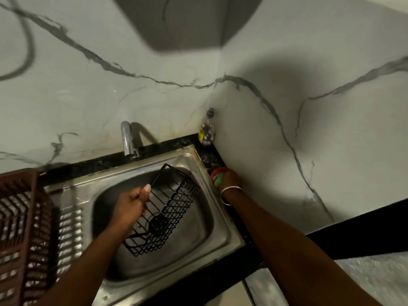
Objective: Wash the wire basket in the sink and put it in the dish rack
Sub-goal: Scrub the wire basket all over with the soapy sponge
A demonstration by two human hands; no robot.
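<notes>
Wire basket (170, 208): black coated wire, long rectangular box, square-grid mesh on the bottom, parallel bars on the sides, open top. It's up off the bottom of the stainless sink (223, 226), tilted over the basin, far end pointing toward the back right corner. Left hand (132, 204) is clamped on the basket's near long rim, fingers curled round the wire, thumb up. Right hand (226, 180) is off the sink's right edge on the black speckled counter (176, 141), at a small red-rimmed dish (213, 173) with a green piece in it; fingers hidden, can't tell whether it's gripping. Thin metal bangle (230, 192) on that wrist. Sink is brushed steel, rounded basin, ribbed drainboard to the left. Brown slatted plastic dish rack (19, 217) sits on the drainboard side, well apart from the basket. Chrome faucet (127, 140) behind the basin. Walls are white marble-look with grey veins; a small clear bottle (207, 131) stands in the corner.
</notes>
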